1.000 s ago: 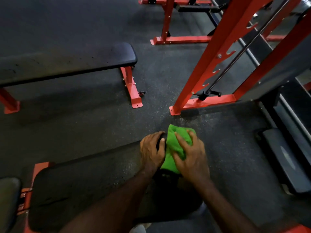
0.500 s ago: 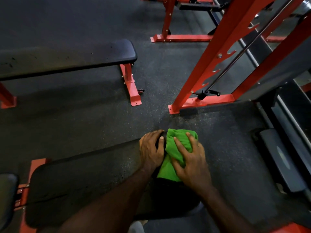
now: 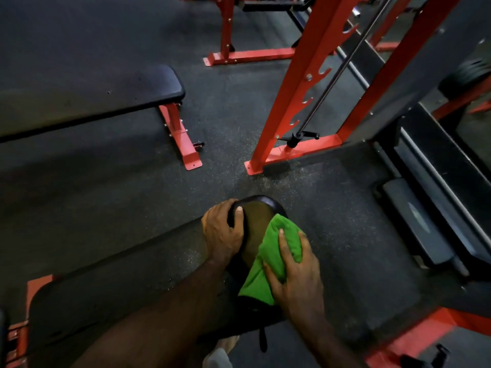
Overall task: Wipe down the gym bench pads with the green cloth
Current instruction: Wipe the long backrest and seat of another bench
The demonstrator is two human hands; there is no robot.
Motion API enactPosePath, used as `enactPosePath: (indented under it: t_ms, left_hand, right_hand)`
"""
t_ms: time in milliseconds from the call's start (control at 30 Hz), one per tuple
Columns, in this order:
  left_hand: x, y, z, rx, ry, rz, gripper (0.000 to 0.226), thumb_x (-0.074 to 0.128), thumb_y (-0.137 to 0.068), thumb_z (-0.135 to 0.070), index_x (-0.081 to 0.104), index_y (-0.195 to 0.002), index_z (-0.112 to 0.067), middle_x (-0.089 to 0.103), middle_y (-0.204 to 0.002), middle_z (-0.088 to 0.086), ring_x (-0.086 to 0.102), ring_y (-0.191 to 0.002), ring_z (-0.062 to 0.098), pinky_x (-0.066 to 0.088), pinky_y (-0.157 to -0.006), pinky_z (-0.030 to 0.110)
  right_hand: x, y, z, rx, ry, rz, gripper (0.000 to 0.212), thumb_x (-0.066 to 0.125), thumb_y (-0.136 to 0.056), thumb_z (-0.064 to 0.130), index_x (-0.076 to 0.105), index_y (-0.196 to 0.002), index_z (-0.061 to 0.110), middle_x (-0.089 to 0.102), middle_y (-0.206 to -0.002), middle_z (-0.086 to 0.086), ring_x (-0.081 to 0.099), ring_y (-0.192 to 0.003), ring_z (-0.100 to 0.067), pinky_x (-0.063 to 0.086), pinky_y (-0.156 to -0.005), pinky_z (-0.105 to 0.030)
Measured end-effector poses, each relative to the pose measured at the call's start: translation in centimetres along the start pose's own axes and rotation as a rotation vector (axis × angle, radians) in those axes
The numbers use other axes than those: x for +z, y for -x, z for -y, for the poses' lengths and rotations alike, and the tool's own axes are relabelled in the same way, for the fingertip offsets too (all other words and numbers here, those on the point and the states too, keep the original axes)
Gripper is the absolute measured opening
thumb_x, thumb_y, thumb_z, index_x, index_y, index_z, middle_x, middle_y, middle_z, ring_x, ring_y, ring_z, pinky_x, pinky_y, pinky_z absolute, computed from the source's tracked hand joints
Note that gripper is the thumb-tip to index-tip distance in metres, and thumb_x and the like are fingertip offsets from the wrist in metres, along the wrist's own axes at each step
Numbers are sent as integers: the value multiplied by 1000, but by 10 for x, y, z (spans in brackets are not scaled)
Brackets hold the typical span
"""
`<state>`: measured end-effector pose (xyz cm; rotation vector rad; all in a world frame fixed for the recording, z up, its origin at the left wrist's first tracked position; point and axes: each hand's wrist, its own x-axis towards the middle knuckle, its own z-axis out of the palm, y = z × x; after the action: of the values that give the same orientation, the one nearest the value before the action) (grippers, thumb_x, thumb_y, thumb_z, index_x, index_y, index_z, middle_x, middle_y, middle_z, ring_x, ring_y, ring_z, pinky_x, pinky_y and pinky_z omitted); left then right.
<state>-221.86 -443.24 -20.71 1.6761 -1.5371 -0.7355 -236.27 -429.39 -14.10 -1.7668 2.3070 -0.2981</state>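
Note:
The black bench pad (image 3: pixel 127 282) runs from the lower left up to its rounded far end at centre. My left hand (image 3: pixel 221 231) grips that far end, fingers curled over its left edge and thumb on top. The green cloth (image 3: pixel 271 258) lies bunched on the pad's right side, just below the end. My right hand (image 3: pixel 295 272) holds the cloth, fingers spread over it and pressing it onto the pad. The top of the pad's end shows bare between my hands.
A second flat bench (image 3: pixel 87 99) with a red leg (image 3: pixel 183 140) stands at the upper left. A red rack upright (image 3: pixel 300 83) with a steel bar rises at centre right. A dark step platform (image 3: pixel 419 224) lies on the right. Dark rubber floor (image 3: pixel 332 213) surrounds the bench.
My right hand has dragged the cloth back from the pad's far end toward me and to the right, uncovering the end. My left hand has stayed gripping the end.

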Motion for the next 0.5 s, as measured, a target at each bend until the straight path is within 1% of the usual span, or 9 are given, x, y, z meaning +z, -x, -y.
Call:
enactPosePath:
  t_ms: [67,133,200,233,300,333,433,500]
  left_hand:
    - [-1,-1,-1,-6,-5,-7,45,46,-97,-48,72,-119,-19,73,-119,-2,62,-114,18,38,-110,41]
    - [0,-4,0,3,-14,-4,42,47,-96,-45,72,-117,-18,73,-116,-1,63,-112,20,41,-109,43]
    - [1,-4,3,20,-17,3,40,48,-96,-43,72,-115,-17,73,-113,0,65,-109,23,45,-105,46]
    - [1,-4,5,20,-17,-5,39,48,-96,-43,72,-114,-17,73,-112,1,66,-108,24,46,-103,47]
    - [3,-2,4,31,-28,-12,39,48,-97,-42,71,-114,-16,73,-112,1,66,-108,26,46,-103,48]
    - [3,-2,3,23,-27,-10,40,47,-97,-42,71,-115,-15,73,-113,2,66,-109,26,45,-104,47]
    - [2,-1,1,2,-15,7,46,44,-97,-45,71,-118,-14,73,-116,3,65,-112,28,42,-107,47]
    - [-1,-1,-2,-3,-15,23,50,41,-97,-48,70,-120,-14,72,-117,4,64,-114,28,40,-108,47]
  right_hand:
    - [1,-20,12,11,16,-32,88,59,-89,69,17,-163,45,26,-162,-14,50,-127,-39,52,-99,-50]
    - [2,-51,29,45,-19,-68,85,59,-90,68,20,-162,44,32,-158,-14,52,-123,-39,51,-97,-48]
    - [5,-63,38,89,-45,-93,82,59,-91,67,24,-162,43,33,-157,-13,52,-122,-37,51,-97,-47]
    - [5,-61,39,72,-37,-102,81,57,-92,67,25,-161,43,32,-158,-12,52,-122,-37,52,-97,-47]
    - [4,-34,30,46,-13,-123,80,56,-92,68,26,-162,42,31,-161,-12,52,-125,-36,53,-97,-49]
    - [5,-15,24,65,-10,-135,81,56,-92,68,26,-162,41,31,-162,-12,51,-126,-37,54,-97,-51]
    - [17,44,14,203,-87,-208,83,56,-87,65,29,-161,37,31,-162,-16,50,-128,-45,50,-102,-56]
    - [28,63,16,276,-96,-264,84,56,-83,63,32,-159,34,31,-162,-20,50,-128,-52,48,-102,-61]
